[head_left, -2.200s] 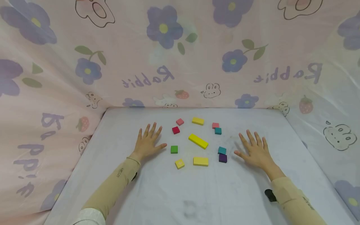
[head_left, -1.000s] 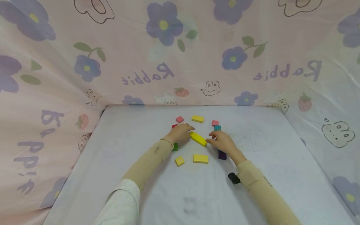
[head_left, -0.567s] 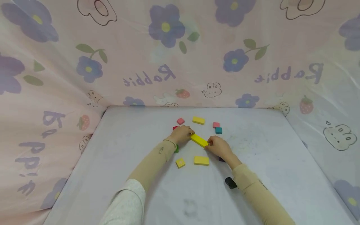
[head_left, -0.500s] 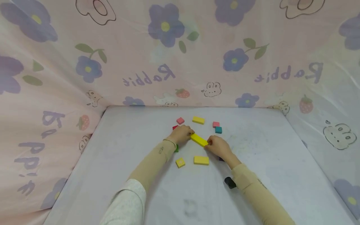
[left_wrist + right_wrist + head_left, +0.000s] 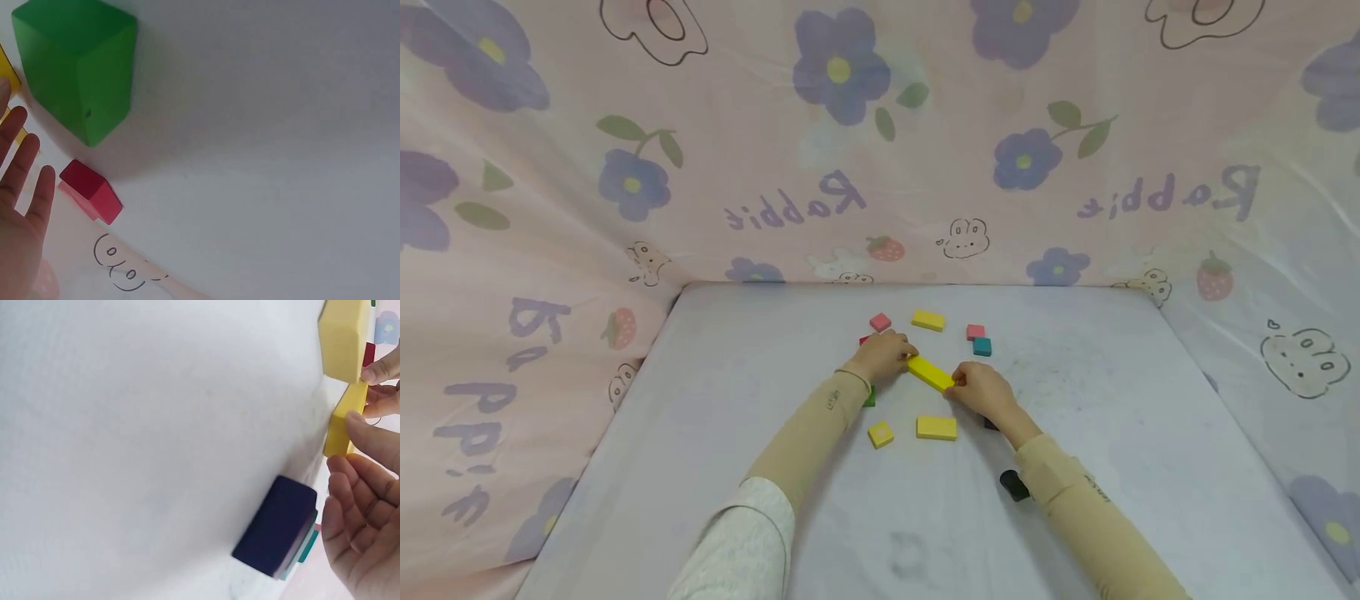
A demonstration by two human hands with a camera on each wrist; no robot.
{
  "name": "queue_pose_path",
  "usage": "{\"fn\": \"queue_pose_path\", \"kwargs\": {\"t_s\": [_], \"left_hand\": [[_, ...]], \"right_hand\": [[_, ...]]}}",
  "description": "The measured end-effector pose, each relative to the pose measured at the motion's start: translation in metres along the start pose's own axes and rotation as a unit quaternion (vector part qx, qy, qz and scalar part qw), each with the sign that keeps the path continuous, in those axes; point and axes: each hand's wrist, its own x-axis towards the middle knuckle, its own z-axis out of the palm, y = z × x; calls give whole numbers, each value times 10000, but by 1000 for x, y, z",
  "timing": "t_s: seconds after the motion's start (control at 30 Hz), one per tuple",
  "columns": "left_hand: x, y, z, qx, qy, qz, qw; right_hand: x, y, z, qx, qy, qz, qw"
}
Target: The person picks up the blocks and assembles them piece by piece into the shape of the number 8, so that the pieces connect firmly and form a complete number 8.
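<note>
A long bright-yellow block (image 5: 931, 374) lies slantwise in the middle of the white surface. My left hand (image 5: 882, 357) pinches its far left end, and my right hand (image 5: 987, 392) pinches the near right end between thumb and fingers. The right wrist view shows both thumbs against this yellow block (image 5: 339, 430). Beside the left hand are a green block (image 5: 81, 69) and a red block (image 5: 94, 190), each partly covered in the head view. Close to the right hand sits a dark purple block (image 5: 275, 525), mostly hidden from above.
Yellow blocks lie behind (image 5: 928, 321) and in front (image 5: 936, 428), with a small yellow block (image 5: 881, 434) at front left. Farther back are a pink block (image 5: 880, 322), another pink block (image 5: 975, 332) and a teal block (image 5: 982, 347). Patterned cloth walls (image 5: 925, 183) enclose the surface.
Both hands came inward from the two sides with fingers spread, then took hold of the long yellow block's ends. Over the last half second they and the block have stayed nearly still.
</note>
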Motion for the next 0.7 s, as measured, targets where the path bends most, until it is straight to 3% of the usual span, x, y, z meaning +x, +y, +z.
{"fn": "queue_pose_path", "kwargs": {"t_s": [0.23,0.5,0.7], "left_hand": [[1,3,-2,165,-51,159,9997],[-1,5,-1,34,-147,55,9999],[0,4,3,-97,-106,-70,9999]], "right_hand": [[-3,-2,-1,59,14,-83,9999],[5,3,-1,-104,11,0,9999],[6,5,-7,-509,165,-414,9977]]}}
